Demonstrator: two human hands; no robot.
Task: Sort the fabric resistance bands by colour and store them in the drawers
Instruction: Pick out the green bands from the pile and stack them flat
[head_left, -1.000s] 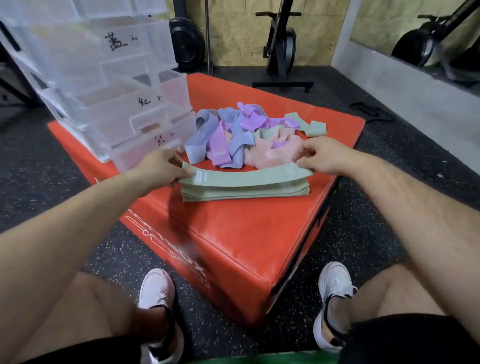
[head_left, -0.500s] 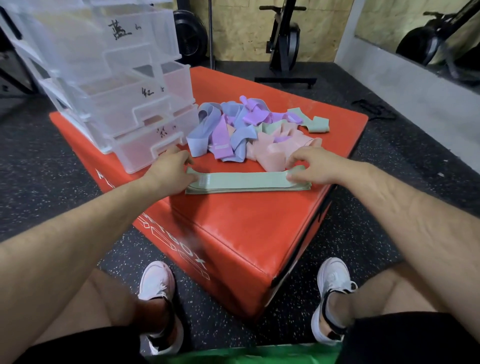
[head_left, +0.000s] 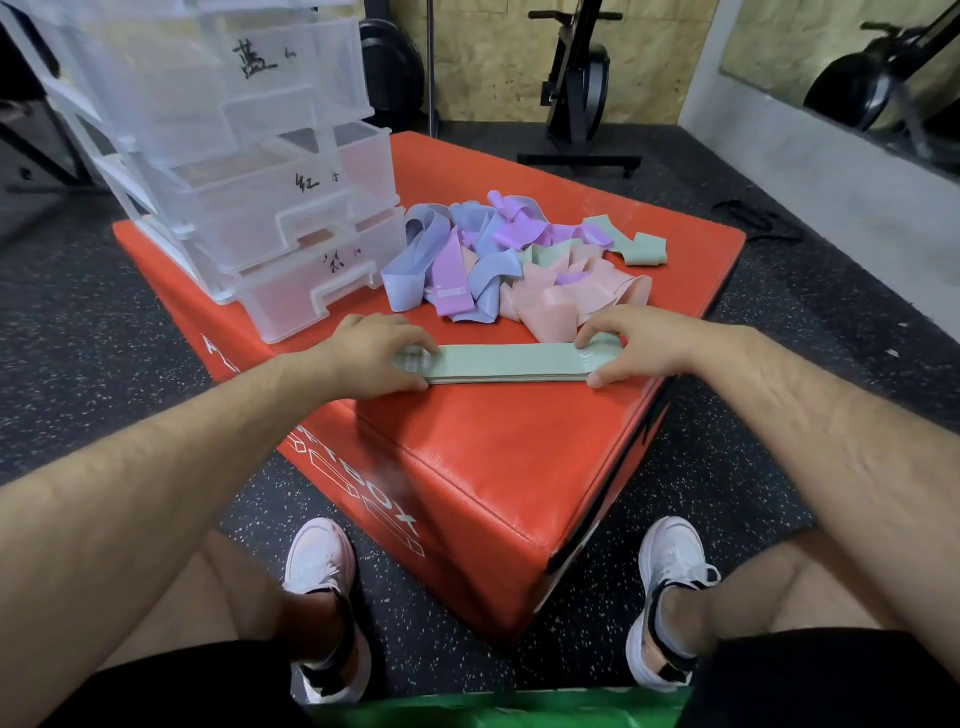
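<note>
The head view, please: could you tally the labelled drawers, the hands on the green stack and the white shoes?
Labelled drawers: 3
Hands, left hand and right hand, gripping the green stack: 2
White shoes: 2
Total: 7

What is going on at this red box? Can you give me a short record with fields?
Surface: red padded box on a speckled floor
Left hand: holds the left end of the stack of green bands
Right hand: holds the stack's right end
Unsorted: loose pile of blue, purple, pink and green bands behind the stack
Storage: clear drawer unit with handwritten labels, on the box's left side
</note>
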